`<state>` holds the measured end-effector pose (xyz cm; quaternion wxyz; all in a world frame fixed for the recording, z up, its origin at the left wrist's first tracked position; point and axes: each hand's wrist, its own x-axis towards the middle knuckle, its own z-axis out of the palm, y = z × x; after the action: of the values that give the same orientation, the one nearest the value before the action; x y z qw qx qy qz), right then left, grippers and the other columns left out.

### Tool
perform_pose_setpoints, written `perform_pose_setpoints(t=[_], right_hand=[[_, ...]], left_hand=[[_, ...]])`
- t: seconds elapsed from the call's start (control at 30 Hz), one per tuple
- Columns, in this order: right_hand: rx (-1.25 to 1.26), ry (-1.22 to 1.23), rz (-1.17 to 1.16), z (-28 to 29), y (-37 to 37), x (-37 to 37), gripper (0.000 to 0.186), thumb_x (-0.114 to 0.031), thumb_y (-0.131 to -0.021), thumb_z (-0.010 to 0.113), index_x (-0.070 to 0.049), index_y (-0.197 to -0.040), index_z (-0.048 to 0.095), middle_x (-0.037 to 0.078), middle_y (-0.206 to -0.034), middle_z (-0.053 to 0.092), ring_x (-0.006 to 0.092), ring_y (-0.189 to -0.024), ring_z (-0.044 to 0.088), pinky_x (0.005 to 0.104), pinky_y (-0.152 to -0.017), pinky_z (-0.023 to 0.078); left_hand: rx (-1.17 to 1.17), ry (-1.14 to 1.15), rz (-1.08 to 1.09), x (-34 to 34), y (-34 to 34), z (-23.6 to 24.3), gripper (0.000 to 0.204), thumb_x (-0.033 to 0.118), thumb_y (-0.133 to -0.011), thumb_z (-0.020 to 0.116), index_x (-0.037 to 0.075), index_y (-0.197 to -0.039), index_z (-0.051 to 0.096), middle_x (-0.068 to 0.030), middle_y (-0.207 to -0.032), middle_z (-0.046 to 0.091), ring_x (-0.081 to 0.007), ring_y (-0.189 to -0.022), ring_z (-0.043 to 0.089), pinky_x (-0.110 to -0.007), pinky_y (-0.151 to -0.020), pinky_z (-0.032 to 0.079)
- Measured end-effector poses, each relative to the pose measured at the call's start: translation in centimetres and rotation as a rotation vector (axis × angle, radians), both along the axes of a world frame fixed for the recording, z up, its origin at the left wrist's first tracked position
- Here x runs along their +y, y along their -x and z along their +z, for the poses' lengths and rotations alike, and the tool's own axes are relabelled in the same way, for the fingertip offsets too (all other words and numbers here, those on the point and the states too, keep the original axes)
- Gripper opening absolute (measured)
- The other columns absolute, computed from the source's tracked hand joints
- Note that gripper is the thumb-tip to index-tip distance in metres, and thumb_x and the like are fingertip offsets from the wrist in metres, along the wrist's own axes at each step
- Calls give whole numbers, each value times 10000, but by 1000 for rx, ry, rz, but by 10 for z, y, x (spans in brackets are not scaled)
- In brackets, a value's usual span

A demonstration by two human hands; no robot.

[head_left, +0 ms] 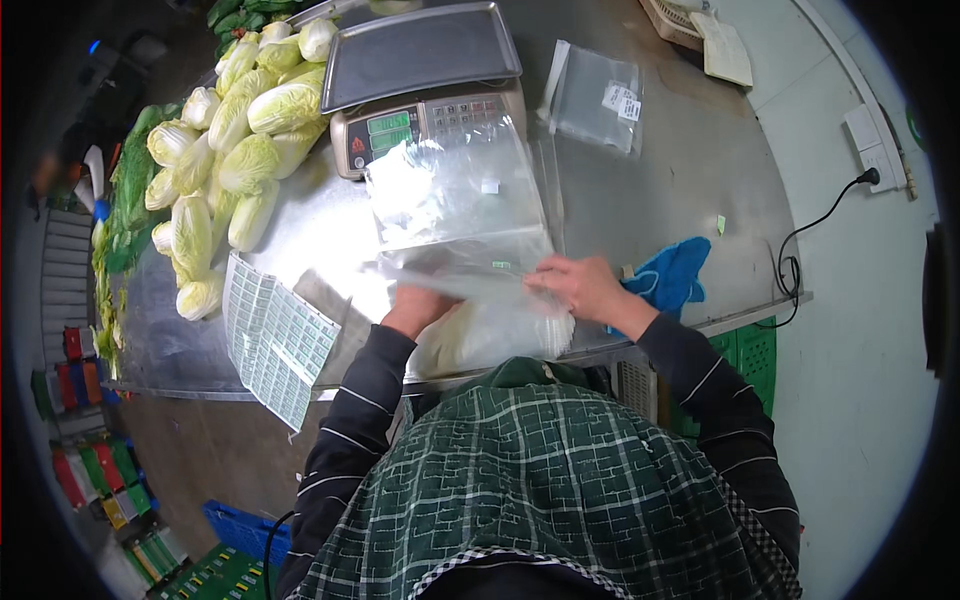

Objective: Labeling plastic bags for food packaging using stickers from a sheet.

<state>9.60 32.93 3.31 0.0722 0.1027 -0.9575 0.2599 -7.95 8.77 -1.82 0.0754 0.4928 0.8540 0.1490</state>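
Grip of the right hand (583,288) looks narrow from where I stand, thumb and fingers pinching the upper edge of a clear bag (530,335) at the front of the metal desk (695,190). At nine o'clock from it, the left hand (420,307) is partly hidden by the blurred plastic, so I cannot tell how its fingers stand. Something pale shows dimly through the bag, too hazy to name. More clear plastic (460,205) lies at twelve o'clock, overlapping the front of a scale (415,60). Cabbages (250,165) are heaped at ten o'clock, and a sheet of labels (275,335) droops over the desk edge toward eight. Flat bags (590,100) lie at one o'clock; a blue cloth (672,277) sits at three, just beside the right wrist.
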Motion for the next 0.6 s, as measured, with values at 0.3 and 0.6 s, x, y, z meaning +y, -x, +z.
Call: perform_pose_setpoints(t=[0.3, 0.6], right_hand=[[22, 591, -325, 20, 31, 8, 204, -46, -800, 623, -76, -996, 671, 32, -882, 632, 166, -700, 610, 284, -601, 469], [471, 1253, -781, 129, -23, 139, 175, -158, -895, 600, -41, -766, 598, -43, -499, 418, 25, -393, 303, 226, -377, 198]], left_hand=[[-109, 282, -127, 21, 5, 51, 304, 209, -694, 680, 59, -951, 615, -140, -902, 618, -327, -813, 604, -407, -698, 480], [-250, 62, -231, 8, -1, 76, 274, 195, -599, 721, 58, -812, 616, -122, -787, 598, -345, -770, 584, -417, -666, 470]])
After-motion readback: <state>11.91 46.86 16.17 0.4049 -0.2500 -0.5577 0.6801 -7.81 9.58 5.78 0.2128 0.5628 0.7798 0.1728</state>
